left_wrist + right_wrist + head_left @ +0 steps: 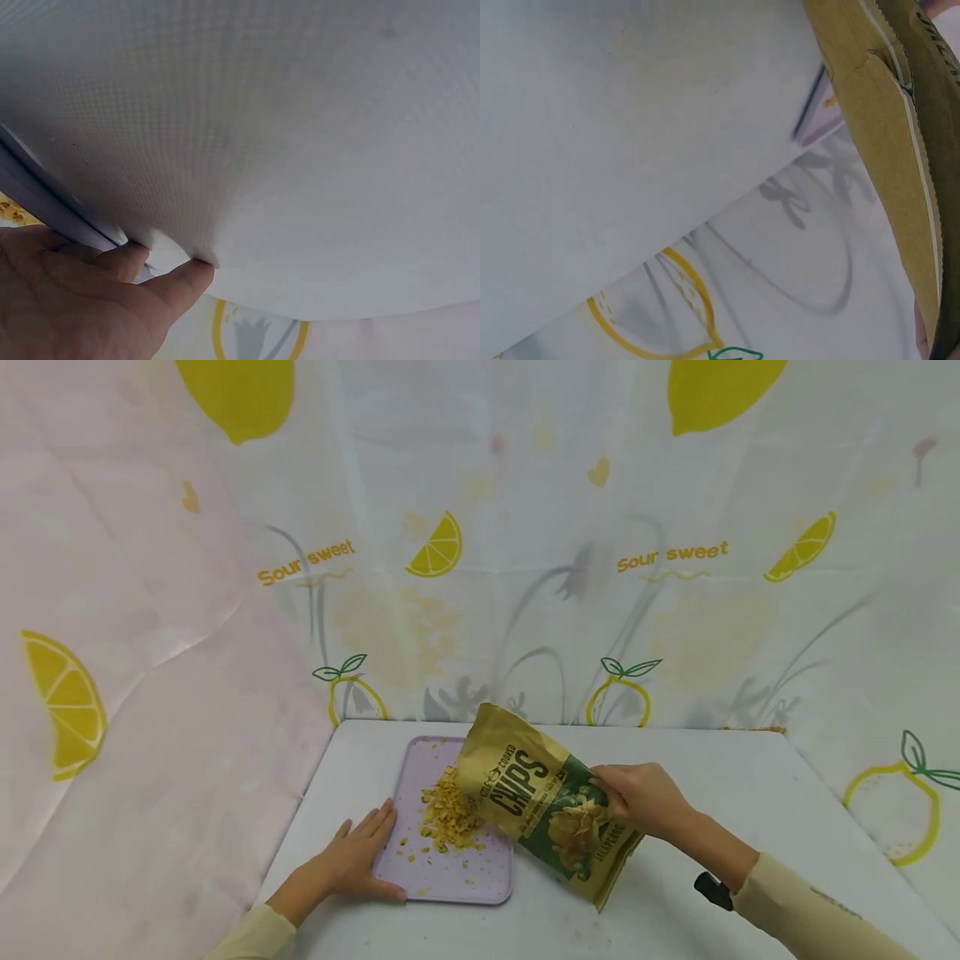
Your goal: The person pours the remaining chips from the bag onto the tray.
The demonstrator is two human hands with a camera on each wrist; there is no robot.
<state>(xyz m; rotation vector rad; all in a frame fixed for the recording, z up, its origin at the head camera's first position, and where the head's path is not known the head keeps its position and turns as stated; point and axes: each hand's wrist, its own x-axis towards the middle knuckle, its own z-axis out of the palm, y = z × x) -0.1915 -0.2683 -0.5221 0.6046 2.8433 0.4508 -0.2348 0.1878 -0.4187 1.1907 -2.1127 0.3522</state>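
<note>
A tan and green chip bag [517, 777] hangs tilted over the right part of a lilac tray [480, 885], its upper left end above a heap of broken yellow chips [446, 814]. My right hand [645, 797] grips the bag's right side. Along the tray's left edge lies my left hand [356, 856], fingers spread and straight, touching the rim. In the left wrist view, that hand's fingertips [199, 274] rest on the white surface beside the tray. The right wrist view shows the bag's tan seam side [885, 127]; the hand there is mostly hidden.
The tray stands on a white table [712, 793]. Small chip crumbs [465, 864] are scattered around the heap on the tray. A lemon-print curtain [495, 610] hangs behind and to the sides. A black strap piece [712, 891] sits at the right wrist.
</note>
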